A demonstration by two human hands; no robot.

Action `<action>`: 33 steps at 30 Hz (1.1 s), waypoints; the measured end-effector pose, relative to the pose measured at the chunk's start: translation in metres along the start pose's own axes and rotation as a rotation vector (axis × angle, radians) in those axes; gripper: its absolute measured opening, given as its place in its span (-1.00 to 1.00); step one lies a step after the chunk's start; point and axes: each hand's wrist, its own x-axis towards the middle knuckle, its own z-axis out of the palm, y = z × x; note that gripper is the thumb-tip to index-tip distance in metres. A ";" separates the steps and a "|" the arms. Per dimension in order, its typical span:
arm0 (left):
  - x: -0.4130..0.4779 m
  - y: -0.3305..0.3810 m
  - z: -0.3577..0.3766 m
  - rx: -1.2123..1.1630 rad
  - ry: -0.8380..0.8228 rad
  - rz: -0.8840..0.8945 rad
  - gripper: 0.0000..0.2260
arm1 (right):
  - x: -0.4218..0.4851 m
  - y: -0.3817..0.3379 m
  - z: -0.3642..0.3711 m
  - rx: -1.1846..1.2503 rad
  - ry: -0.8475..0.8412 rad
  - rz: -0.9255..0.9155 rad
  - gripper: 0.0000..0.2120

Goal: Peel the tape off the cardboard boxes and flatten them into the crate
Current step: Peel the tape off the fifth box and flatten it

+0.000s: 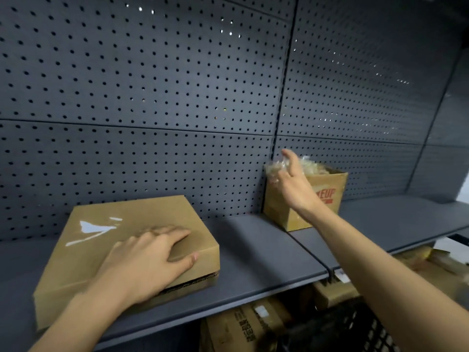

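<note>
- Head view: left hand (149,260) lies flat on the flat box (101,252), fingers straight and thumb over its front edge.
- Flat box sits on the shelf (258,250), with a glossy tape strip (94,231) on top.
- Right hand (291,181) is at a tape wad (272,170) above the small box (281,212). It is blurred, so I cannot tell its grip.
- Crate (368,326) stands below the shelf, on the right.

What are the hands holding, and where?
Left hand presses the top of the flat box near its front corner, not gripping. Right hand is at a tape wad above the small box; blur hides whether it pinches it.
</note>
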 end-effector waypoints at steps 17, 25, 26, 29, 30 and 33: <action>0.041 0.016 -0.002 -0.048 0.003 -0.056 -0.55 | 0.099 0.064 -0.057 -0.591 0.255 -0.072 -0.80; 0.048 0.012 0.009 -0.028 0.020 -0.043 -0.56 | 0.113 0.067 -0.033 -0.907 0.126 -0.064 -0.75; 0.047 0.011 0.009 -0.024 0.015 -0.038 -0.55 | 0.114 0.069 -0.031 -0.937 0.110 -0.028 -0.72; 0.047 0.010 0.008 -0.025 0.010 -0.031 -0.54 | 0.115 0.075 -0.028 -0.936 0.075 0.083 -0.64; 0.047 0.010 0.008 -0.021 0.008 -0.026 -0.54 | 0.116 0.079 -0.028 -0.916 0.060 0.112 -0.65; 0.049 0.009 0.008 -0.023 0.006 -0.010 -0.55 | 0.120 0.087 -0.031 -0.901 0.034 0.165 -0.65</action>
